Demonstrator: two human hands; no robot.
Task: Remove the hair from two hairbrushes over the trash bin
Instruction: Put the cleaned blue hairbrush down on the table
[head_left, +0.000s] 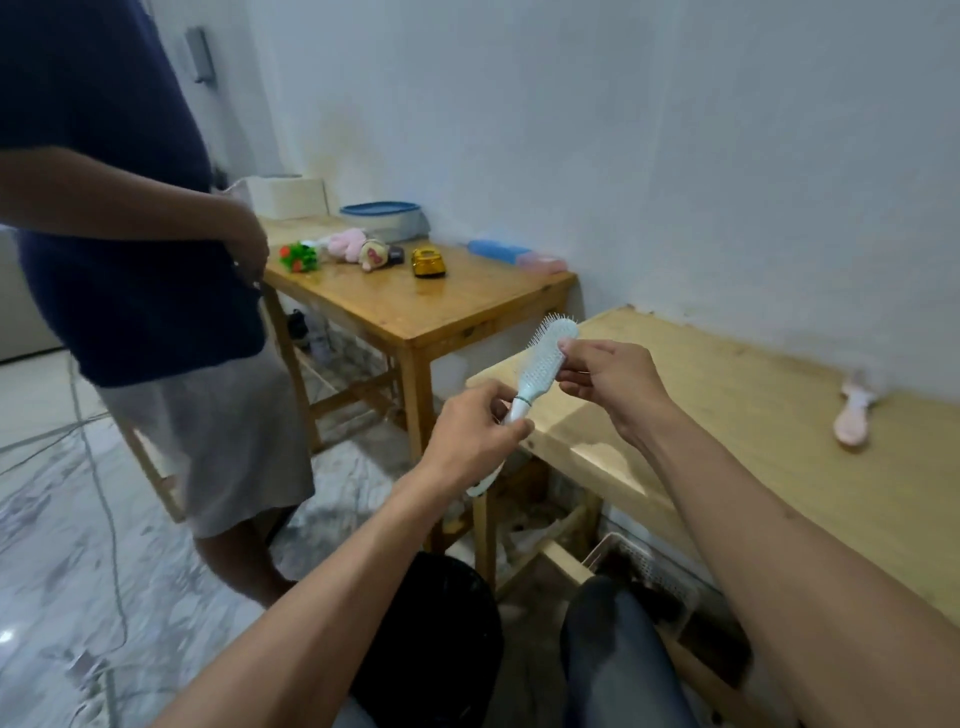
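My left hand grips the handle of a light blue hairbrush, which points up and to the right. At the brush head, the fingers of my right hand are pinched together against the bristles; whether they hold hair is too small to tell. Below my arms stands a black trash bin, partly hidden by my left forearm. A pink hairbrush lies on the light wooden table at the right, near the wall.
A person in a dark blue shirt stands at the left. Toys, including a yellow car, and containers sit on a darker wooden table behind. A white basket is under the right table. Cables cross the marble floor.
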